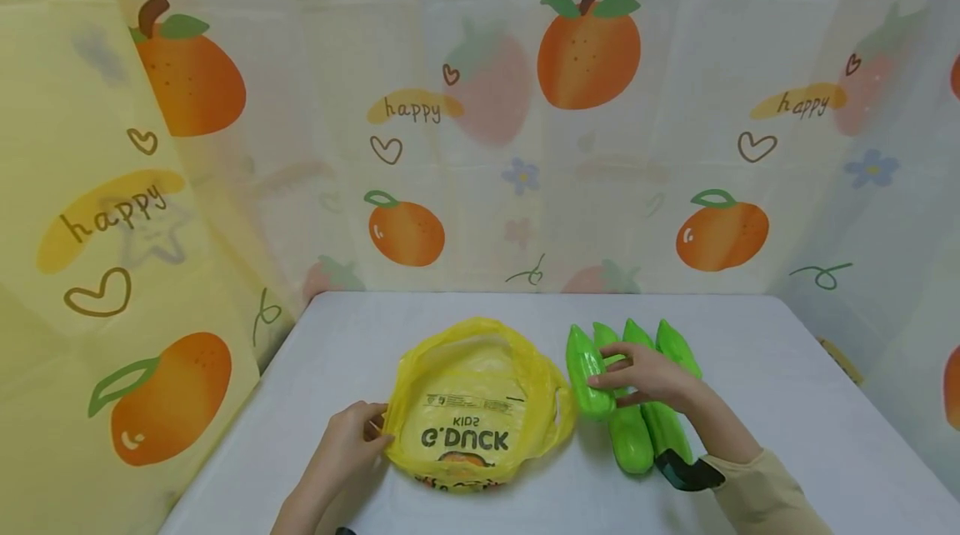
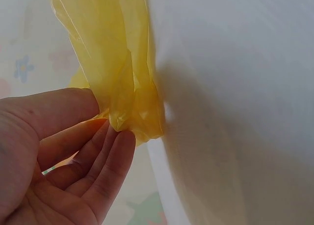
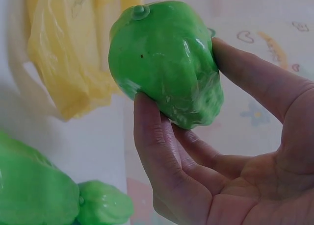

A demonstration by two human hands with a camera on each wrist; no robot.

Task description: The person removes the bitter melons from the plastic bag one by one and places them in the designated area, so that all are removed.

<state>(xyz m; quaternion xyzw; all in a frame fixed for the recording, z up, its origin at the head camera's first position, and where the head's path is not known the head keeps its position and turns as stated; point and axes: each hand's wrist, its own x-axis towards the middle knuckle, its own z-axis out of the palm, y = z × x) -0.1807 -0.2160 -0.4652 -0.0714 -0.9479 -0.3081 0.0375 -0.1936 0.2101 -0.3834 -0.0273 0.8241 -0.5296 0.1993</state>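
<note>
My left hand (image 1: 352,439) pinches the left rim of a yellow plastic bag (image 1: 543,410) between thumb and fingers. Printed with "G.DUCK KIDS", the bag lies on the table with its mouth spread wide. In the left wrist view, thin folds of the bag (image 2: 117,63) pass between thumb and fingertips. My right hand (image 1: 652,372) grips a glossy green bitter melon (image 1: 587,377) just right of the bag. The right wrist view shows the blunt stem end of this bitter melon (image 3: 157,53), with thumb and fingers around it.
Several more bitter melons (image 1: 632,443) lie side by side under and behind my right hand, partly covered by it. All rest on a white-covered table (image 1: 360,335). Fruit-printed curtains (image 1: 480,143) stand along the table's back and sides.
</note>
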